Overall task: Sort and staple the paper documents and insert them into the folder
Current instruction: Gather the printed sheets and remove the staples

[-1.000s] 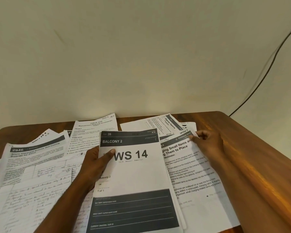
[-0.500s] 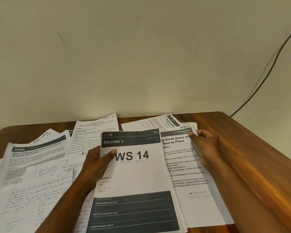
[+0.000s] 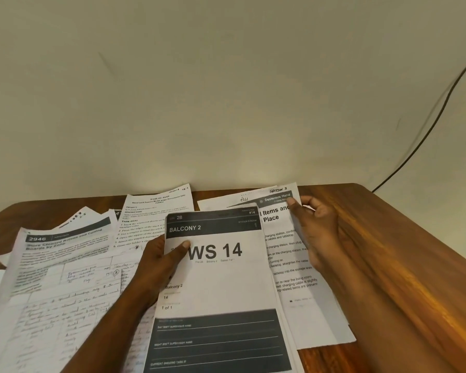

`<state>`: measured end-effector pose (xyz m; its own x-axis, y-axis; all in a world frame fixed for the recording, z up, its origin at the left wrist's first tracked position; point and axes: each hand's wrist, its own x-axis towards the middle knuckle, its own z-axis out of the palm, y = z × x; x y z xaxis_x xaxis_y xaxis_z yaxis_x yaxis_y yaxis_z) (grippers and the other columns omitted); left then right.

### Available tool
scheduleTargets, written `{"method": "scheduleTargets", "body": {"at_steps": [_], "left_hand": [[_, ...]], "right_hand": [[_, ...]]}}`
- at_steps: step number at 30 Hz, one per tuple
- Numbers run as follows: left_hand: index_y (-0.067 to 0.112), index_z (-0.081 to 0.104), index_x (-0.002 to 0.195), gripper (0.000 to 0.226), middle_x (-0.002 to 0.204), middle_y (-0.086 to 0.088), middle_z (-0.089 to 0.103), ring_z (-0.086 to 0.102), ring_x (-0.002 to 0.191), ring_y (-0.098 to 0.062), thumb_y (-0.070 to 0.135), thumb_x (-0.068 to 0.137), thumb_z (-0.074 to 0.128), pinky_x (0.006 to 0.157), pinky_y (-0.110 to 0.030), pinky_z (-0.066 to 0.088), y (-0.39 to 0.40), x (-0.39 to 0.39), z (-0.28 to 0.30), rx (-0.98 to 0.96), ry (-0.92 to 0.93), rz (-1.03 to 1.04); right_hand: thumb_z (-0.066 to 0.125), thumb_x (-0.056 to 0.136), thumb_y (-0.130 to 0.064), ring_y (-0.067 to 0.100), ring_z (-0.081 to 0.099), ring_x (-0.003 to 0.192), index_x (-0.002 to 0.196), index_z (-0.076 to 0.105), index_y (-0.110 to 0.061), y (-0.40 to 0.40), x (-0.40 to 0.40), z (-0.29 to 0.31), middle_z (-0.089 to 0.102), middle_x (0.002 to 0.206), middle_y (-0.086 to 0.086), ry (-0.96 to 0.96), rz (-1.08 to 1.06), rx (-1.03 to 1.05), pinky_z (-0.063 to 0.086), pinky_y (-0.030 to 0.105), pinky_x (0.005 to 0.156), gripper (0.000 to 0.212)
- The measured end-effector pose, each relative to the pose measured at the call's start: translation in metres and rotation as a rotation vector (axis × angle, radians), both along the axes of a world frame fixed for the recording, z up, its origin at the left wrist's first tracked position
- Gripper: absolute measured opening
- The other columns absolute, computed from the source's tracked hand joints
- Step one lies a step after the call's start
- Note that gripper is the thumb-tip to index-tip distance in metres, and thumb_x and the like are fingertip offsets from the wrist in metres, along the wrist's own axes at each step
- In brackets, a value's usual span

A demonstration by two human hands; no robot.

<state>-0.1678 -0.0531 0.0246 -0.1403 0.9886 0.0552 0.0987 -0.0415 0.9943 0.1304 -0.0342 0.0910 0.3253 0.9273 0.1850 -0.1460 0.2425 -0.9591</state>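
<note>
Head view | my left hand (image 3: 159, 261) pinches WS 14 sheet (image 3: 221, 281) | right hand (image 3: 314, 230) beside it pinches Dexterous Hand sheet (image 3: 285, 238) top corner

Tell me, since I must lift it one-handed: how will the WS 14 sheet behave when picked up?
The WS 14 sheet looks like thin printer paper, so probably light and floppy beyond the left hand gripping its edge. It overlaps the Dexterous Hand sheet, so it may slide easily.
</note>
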Motion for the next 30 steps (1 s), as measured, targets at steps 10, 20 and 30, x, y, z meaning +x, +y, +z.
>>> {"method": "scheduleTargets", "body": {"at_steps": [10,20,30], "left_hand": [[0.016,0.064,0.119,0.022,0.102,-0.007,0.082,0.080,0.088,-0.034,0.026,0.099,0.067,0.083,-0.057,0.063,-0.003,-0.002,0.001,0.006,-0.051,-0.029],[0.017,0.063,0.119,0.032,0.106,-0.002,0.082,0.080,0.090,-0.031,0.034,0.092,0.068,0.078,-0.050,0.064,-0.006,0.000,0.004,0.035,-0.097,-0.039],[0.014,0.061,0.121,0.027,0.108,-0.005,0.081,0.079,0.093,-0.034,0.029,0.099,0.067,0.086,-0.057,0.062,-0.007,0.020,0.007,0.005,-0.122,-0.071]], "right_hand": [[0.073,0.096,-0.019,0.037,0.074,0.108,0.105,0.076,-0.014,-0.006,-0.014,-0.001,0.081,0.103,0.008,-0.072,0.135,-0.003,0.054,0.057,0.104,0.011],[0.063,0.102,-0.027,0.011,0.070,0.083,0.096,0.076,-0.021,-0.018,-0.032,0.009,0.079,0.091,0.000,-0.280,0.121,0.117,0.055,0.023,0.075,0.016],[0.059,0.104,-0.032,0.022,0.076,0.088,0.093,0.076,-0.022,-0.029,-0.041,0.018,0.079,0.091,-0.002,-0.297,0.109,0.112,0.063,0.050,0.084,0.023]]}}
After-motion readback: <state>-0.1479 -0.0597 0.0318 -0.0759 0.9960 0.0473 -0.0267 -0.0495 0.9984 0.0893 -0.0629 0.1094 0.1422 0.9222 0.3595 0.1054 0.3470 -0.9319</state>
